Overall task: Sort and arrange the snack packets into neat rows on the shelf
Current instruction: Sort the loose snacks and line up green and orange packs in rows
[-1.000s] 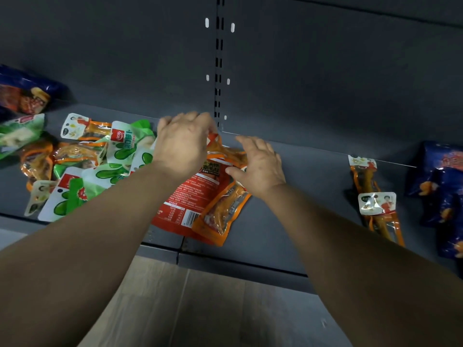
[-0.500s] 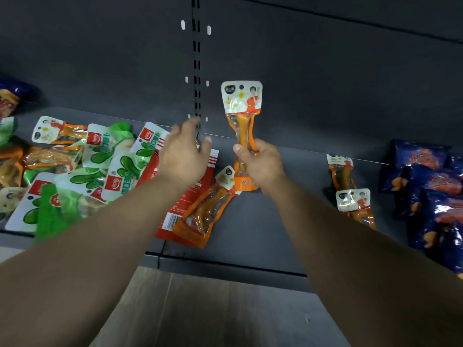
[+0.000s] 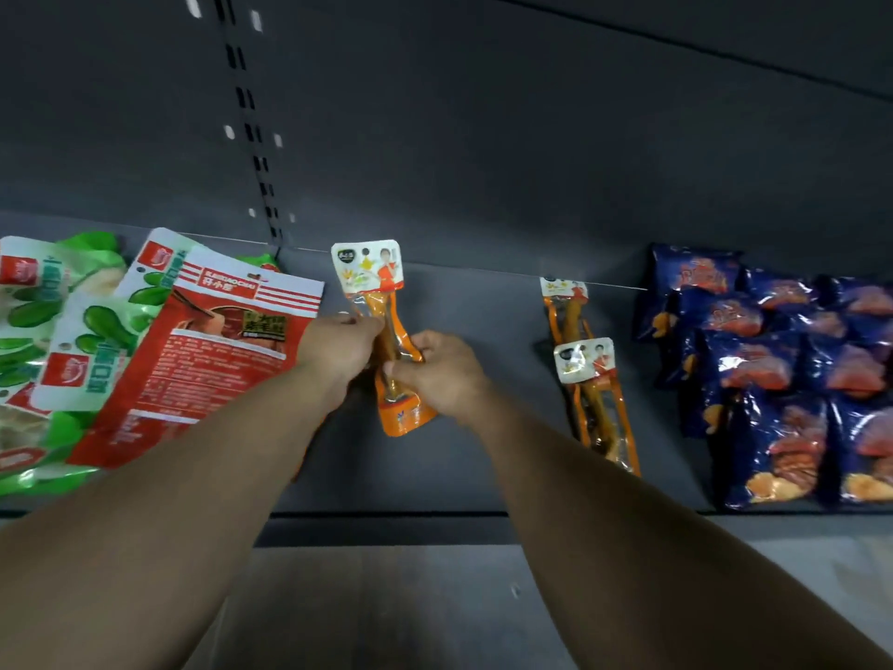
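Note:
An orange snack packet (image 3: 369,278) with a white header stands upright over the grey shelf (image 3: 483,331), near its middle. My left hand (image 3: 338,345) pinches its left side and my right hand (image 3: 439,369) grips its lower right. Whether a second packet sits behind it is hidden. Two more orange packets (image 3: 587,374) lie in a line to the right. A large red packet (image 3: 203,360) lies left of my hands, over a pile of green-and-white packets (image 3: 72,340).
Several dark blue snack bags (image 3: 783,379) lie in overlapping rows at the far right. The slotted upright (image 3: 251,123) runs up the dark back panel. The shelf's front lip (image 3: 386,515) sits above a pale floor.
My right hand lifted an orange packet out of the pile. My left hand has left the red packet and now holds the orange one too. The view has shifted right.

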`<state>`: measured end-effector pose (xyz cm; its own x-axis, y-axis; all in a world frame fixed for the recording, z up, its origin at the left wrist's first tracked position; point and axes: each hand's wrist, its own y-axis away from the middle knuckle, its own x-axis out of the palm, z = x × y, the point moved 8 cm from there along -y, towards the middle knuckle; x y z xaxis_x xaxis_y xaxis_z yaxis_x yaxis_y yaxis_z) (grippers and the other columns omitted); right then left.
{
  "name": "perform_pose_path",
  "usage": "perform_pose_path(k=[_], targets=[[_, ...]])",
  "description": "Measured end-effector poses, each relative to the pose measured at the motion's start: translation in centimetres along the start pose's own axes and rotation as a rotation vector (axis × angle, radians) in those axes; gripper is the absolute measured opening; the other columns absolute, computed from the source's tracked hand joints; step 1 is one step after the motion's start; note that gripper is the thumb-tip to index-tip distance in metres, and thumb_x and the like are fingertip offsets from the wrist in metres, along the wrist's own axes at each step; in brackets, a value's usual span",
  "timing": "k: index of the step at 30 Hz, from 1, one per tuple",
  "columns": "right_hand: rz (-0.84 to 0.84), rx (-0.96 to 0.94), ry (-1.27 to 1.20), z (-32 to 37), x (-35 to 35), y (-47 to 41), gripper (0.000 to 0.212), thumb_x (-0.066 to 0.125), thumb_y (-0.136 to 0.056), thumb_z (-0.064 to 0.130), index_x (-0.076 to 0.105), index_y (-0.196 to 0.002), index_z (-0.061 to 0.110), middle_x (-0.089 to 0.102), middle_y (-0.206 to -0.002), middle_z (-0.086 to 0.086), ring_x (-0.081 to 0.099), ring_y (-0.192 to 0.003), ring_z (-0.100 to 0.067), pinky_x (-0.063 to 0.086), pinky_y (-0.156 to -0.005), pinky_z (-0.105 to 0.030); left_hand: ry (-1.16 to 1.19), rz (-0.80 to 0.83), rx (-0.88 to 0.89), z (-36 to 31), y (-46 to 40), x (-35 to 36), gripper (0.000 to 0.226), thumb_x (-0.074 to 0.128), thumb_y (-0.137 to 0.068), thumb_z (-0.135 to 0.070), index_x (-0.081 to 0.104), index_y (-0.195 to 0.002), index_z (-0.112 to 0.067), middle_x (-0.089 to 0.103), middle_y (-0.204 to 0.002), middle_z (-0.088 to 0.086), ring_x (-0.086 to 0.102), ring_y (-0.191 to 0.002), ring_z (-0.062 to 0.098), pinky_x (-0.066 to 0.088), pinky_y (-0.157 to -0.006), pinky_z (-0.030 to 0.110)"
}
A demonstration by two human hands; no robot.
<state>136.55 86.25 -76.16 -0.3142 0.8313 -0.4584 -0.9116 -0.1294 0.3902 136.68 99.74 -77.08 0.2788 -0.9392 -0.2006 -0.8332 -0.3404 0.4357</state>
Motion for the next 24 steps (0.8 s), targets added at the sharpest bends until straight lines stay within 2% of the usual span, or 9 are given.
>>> perform_pose_path(k=[4,5,6,8,9,12,16,19,24], targets=[[-0.056,0.071,0.096,-1.8,-2.8,0.1,0.016,0.066,-0.084,0.020,0.066,-0.098,0.012,0.068,-0.105,-0.008,0.064,-0.098,-0.023,0.052,-0.086,-0.033,-0.049,0.075,0.035,0.3,-0.2,3.3,0.021,0.061,-0.089,-0.025,0.063,-0.072,-0.013,0.065,-0.079,0.009,0.061,-0.082,0.030,0.048,-0.077,0.037],[-0.084,0.096,0.106,-2.4,-3.7,-0.1,0.013,0.064,-0.085,0.020,0.066,-0.094,0.011,0.068,-0.103,-0.010,0.064,-0.097,-0.025,0.051,-0.082,-0.031,-0.041,0.110,0.044,0.5,-0.3,4.1,0.015,0.062,-0.088,-0.027,0.066,-0.082,-0.014,0.068,-0.089,0.011,0.063,-0.090,0.031,0.049,-0.084,0.038],[-0.126,0.129,0.108,-3.0,-4.7,-0.3,0.014,0.061,-0.085,0.021,0.066,-0.092,0.010,0.068,-0.101,-0.012,0.064,-0.097,-0.027,0.049,-0.077,-0.029,-0.050,0.136,0.055,0.5,-0.3,4.9,0.020,0.063,-0.087,-0.029,0.067,-0.100,-0.014,0.069,-0.102,0.010,0.064,-0.098,0.030,0.049,-0.091,0.038],[-0.228,0.223,0.082,-4.6,-6.9,-0.8,0.027,0.057,-0.088,0.029,0.065,-0.101,0.006,0.066,-0.105,-0.012,0.063,-0.100,-0.029,0.043,-0.070,-0.028,-0.171,0.127,0.123,0.2,0.0,5.5,0.048,0.063,-0.088,-0.032,0.053,-0.132,-0.016,0.064,-0.119,0.006,0.060,-0.110,0.027,0.044,-0.101,0.040],[-0.274,0.275,0.064,-5.4,-7.9,-0.9,0.034,0.056,-0.089,0.033,0.063,-0.107,0.006,0.065,-0.109,-0.012,0.062,-0.101,-0.029,0.040,-0.068,-0.028,-0.272,0.103,0.188,-0.2,0.3,5.4,0.053,0.062,-0.089,-0.031,0.047,-0.137,-0.016,0.062,-0.120,0.003,0.059,-0.112,0.025,0.043,-0.102,0.036],[-0.340,0.355,0.070,-6.5,-10.0,-1.5,0.038,0.052,-0.093,0.034,0.056,-0.118,0.005,0.062,-0.116,-0.012,0.061,-0.103,-0.028,0.039,-0.067,-0.028,-0.509,0.078,0.364,-1.1,1.6,5.3,0.050,0.061,-0.090,-0.024,0.047,-0.136,-0.012,0.062,-0.119,0.006,0.056,-0.114,0.025,0.039,-0.098,0.030],[-0.367,0.367,0.099,-6.3,-10.9,-3.0,0.034,0.052,-0.094,0.027,0.051,-0.120,0.005,0.060,-0.120,-0.013,0.060,-0.107,-0.030,0.043,-0.070,-0.030,-0.674,0.111,0.454,0.0,2.2,4.9,0.047,0.064,-0.088,-0.019,0.052,-0.132,-0.009,0.058,-0.126,0.012,0.056,-0.115,0.027,0.038,-0.100,0.031],[-0.357,0.374,0.138,-6.4,-10.4,-3.8,0.030,0.053,-0.092,0.023,0.054,-0.116,0.006,0.061,-0.120,-0.012,0.059,-0.108,-0.031,0.045,-0.073,-0.031,-0.768,0.164,0.476,1.0,2.4,4.8,0.047,0.063,-0.088,-0.022,0.051,-0.133,-0.012,0.054,-0.129,0.012,0.053,-0.118,0.028,0.038,-0.100,0.032],[-0.393,0.329,0.354,-6.5,-9.5,-3.9,0.043,0.048,-0.094,0.040,0.051,-0.121,0.007,0.058,-0.123,-0.012,0.057,-0.113,-0.031,0.047,-0.086,-0.036,-0.852,0.173,0.500,1.6,2.5,4.4,0.045,0.061,-0.089,-0.024,0.052,-0.132,-0.015,0.049,-0.132,0.010,0.049,-0.121,0.027,0.037,-0.100,0.032]])
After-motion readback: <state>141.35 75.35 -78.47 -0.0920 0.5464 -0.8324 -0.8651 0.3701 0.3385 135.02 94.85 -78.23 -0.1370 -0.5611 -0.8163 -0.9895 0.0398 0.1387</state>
